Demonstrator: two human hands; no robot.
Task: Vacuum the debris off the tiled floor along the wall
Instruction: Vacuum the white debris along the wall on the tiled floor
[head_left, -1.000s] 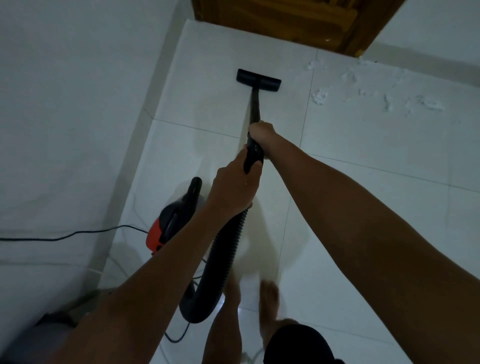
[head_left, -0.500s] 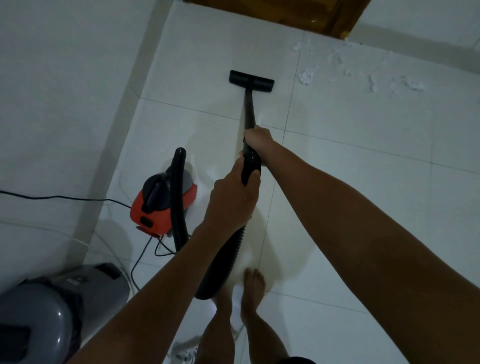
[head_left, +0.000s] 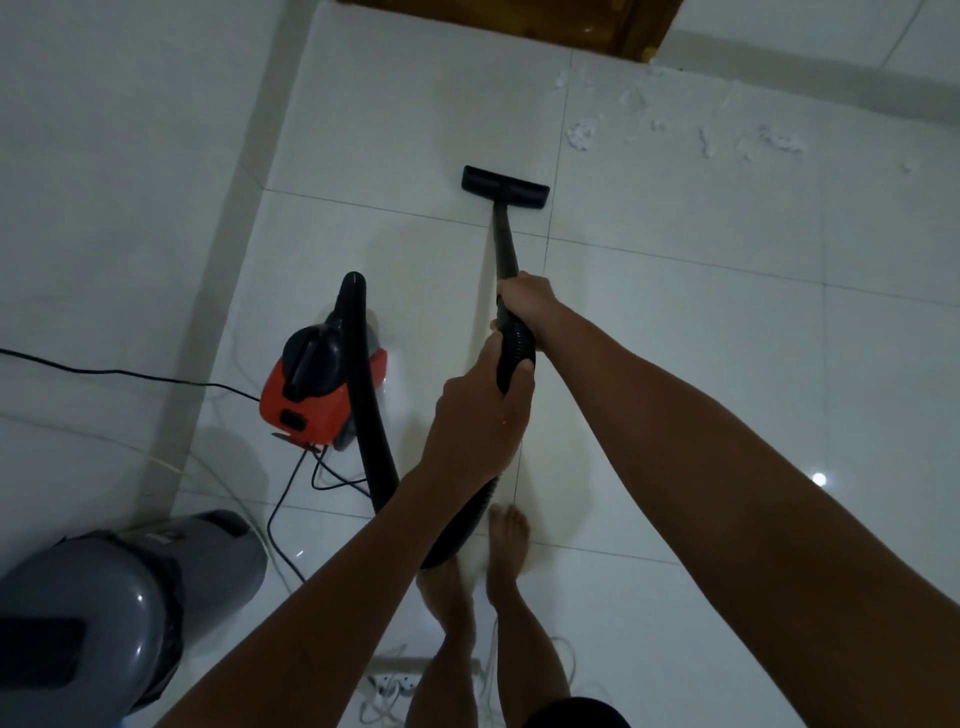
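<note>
- The floor nozzle (head_left: 505, 187) now sits farther back from the wooden door (head_left: 519, 23) than a second ago, just short of a tile joint.
- The red vacuum body (head_left: 317, 387) shows whole now; it was half hidden behind the left hand (head_left: 480, 415).
- A grey bin (head_left: 114, 613) has come into view at lower left, absent a second ago.
- The white debris (head_left: 582, 136) lies higher in view, toward the upper right.

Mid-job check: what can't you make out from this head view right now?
- Wooden door: cut off by the top edge.
- Grey bin: cut off by the left edge.
- Hose middle: hidden behind the left hand.
- Wand grip: covered by the right hand.
- Debris: too small to identify.
</note>
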